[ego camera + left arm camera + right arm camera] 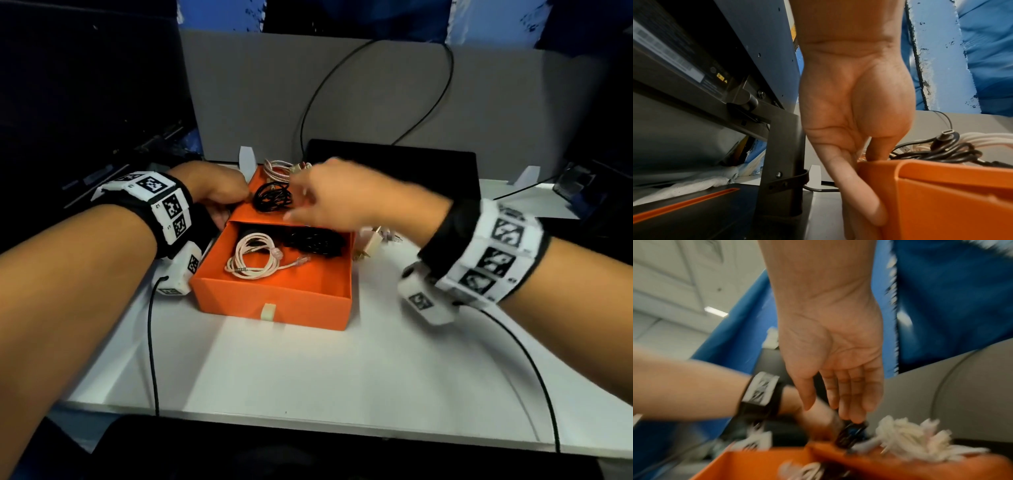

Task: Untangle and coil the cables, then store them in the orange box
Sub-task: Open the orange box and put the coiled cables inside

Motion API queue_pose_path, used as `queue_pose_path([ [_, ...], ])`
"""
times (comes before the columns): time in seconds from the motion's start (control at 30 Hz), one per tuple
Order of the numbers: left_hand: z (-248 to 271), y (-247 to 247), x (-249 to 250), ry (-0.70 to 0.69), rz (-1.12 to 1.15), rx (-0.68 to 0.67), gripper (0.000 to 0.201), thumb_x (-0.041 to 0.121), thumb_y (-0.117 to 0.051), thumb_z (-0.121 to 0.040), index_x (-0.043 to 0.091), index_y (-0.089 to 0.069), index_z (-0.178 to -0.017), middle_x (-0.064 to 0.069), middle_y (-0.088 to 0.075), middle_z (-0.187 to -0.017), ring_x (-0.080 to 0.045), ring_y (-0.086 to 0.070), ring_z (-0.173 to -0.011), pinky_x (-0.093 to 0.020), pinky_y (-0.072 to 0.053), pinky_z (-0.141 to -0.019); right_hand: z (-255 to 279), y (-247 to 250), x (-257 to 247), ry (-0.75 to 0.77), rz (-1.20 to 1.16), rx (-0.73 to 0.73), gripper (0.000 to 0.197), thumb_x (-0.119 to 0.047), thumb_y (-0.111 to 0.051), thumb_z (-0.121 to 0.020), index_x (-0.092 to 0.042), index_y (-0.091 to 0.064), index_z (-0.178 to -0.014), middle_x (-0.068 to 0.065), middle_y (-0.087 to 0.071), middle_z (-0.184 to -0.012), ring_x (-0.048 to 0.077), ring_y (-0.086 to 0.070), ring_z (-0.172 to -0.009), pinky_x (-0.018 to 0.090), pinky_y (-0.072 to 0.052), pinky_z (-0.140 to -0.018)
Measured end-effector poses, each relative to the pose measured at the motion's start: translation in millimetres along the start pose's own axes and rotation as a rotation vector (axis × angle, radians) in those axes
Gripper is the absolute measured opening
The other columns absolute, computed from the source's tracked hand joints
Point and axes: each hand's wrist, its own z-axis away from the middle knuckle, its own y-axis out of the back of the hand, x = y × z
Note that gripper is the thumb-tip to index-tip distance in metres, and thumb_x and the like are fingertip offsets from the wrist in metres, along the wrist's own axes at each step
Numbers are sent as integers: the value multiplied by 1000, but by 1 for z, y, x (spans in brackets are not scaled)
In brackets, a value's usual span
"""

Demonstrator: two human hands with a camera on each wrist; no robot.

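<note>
The orange box (274,303) lies on the white table with its drawer pulled out toward me. Inside the drawer are a coiled pale pink cable (253,256) and a coiled black cable (313,241). On the box's top lie another black coil (273,197) and a pink braided cable (277,170). My left hand (212,186) grips the box's far left corner, thumb over the top edge (877,151), fingers down the side. My right hand (305,202), blurred, reaches over the top; its straight fingers touch the black coil (851,434) beside the pale cable (906,441).
A pale plug adapter (368,245) lies just right of the box. Behind it sits a flat black device (411,171) against a grey partition (376,102) with a black wire looping across. A monitor stand (781,162) rises to the left. The white table (308,377) stretches toward me.
</note>
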Motion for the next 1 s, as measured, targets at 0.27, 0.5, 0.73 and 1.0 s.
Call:
queue_pose_path([
  [0.27,-2,0,0,4,-25,-8,36,13,-39,-106,-7,-61,-126,-33,-73,-101,-35,-74,-62,-41,-63,-54,17,-29,104,-575,-110,-377,57,-69,-60,-91,-13,-58,-83,11,-68,-91,27,-72,-71,33,-60,-58],
  [0.5,5,-1,4,29,-36,-11,36,14,-38,-106,-5,-60,-128,-32,-72,-102,-35,-74,-63,-37,-61,-49,12,-73,133,-630,-554,-225,34,-29,-75,-93,-2,-67,-112,17,-74,-97,31,-75,-82,42,-66,-74],
  [0.73,10,0,5,28,-31,-1,36,16,-39,-106,-4,-60,-128,-31,-73,-101,-35,-75,-64,-38,-62,-52,26,-50,150,-549,-489,60,21,-24,-83,-86,-11,-66,-86,8,-69,-84,25,-65,-82,39,-54,-76],
  [1.0,12,0,5,32,-35,8,36,18,-41,-106,-5,-61,-126,-30,-74,-96,-37,-75,-67,-36,-61,-50,48,39,61,-244,-741,114,22,-13,-77,-91,-1,-65,-105,15,-78,-96,23,-79,-81,38,-65,-79],
])
